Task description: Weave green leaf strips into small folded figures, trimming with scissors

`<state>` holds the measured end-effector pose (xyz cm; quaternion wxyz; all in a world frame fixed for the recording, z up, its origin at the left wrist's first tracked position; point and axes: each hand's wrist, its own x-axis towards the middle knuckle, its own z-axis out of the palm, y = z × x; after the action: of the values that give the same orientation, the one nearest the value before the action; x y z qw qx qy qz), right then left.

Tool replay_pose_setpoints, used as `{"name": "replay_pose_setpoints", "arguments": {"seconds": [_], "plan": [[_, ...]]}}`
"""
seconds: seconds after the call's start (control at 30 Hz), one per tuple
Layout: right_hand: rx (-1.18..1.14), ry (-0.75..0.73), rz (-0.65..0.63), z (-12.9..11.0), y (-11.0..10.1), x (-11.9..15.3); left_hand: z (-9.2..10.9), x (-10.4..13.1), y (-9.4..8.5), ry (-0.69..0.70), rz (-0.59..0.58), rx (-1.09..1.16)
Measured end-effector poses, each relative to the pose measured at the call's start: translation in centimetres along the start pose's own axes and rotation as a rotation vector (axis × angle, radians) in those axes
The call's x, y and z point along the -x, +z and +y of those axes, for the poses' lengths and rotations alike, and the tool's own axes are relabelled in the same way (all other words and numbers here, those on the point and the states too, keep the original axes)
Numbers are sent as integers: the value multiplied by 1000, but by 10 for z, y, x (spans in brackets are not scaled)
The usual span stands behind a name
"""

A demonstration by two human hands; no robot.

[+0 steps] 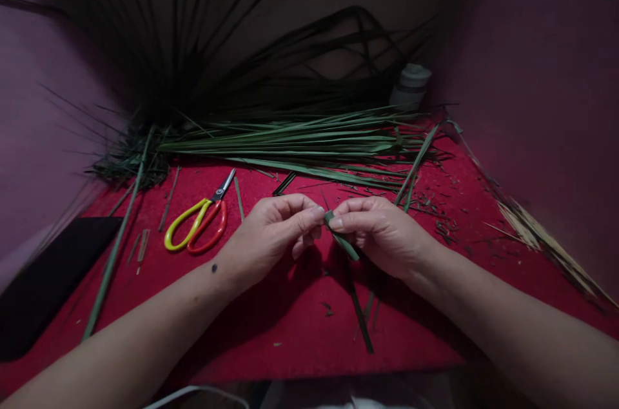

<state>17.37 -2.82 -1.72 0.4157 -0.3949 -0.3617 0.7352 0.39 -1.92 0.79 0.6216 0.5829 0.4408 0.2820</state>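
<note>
Between my two hands, over the middle of the red cloth, is a small folded strip of green leaf (344, 244). My right hand (382, 228) pinches its folded upper end between thumb and forefinger, and a flat tail of the strip hangs down below. My left hand (285, 228) is closed in a pinch at the left side of the fold, thumb against forefinger; its fingertips meet the strip's edge. A thin dark strip (360, 315) lies beneath my right hand. Scissors (206, 215) with one yellow and one red handle rest left of my left hand, blades pointing away.
A bundle of long green leaves (300, 141) stretches across the back. Leaf scraps (445, 228) litter the red cloth (271, 331). A dark flat object (53, 286) lies at left, pale thin sticks (546, 241) at right. A whitish cylinder (411, 86) stands behind.
</note>
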Motion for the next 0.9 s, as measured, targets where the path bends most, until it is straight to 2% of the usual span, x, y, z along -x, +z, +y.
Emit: {"name": "replay_pose_setpoints", "arguments": {"seconds": [0.33, 0.6, 0.8, 0.9], "plan": [[174, -50, -4, 5, 3, 2, -2, 1, 2, 85, 14, -158], [45, 16, -38, 3, 0, 0, -3, 0, 2, 117, 54, -57], [21, 19, -54, 4, 1, 1, -7, 1, 7, 226, 120, -112], [44, 12, -39, 4, 0, 2, 3, 0, 0, 185, 105, -224]]}}
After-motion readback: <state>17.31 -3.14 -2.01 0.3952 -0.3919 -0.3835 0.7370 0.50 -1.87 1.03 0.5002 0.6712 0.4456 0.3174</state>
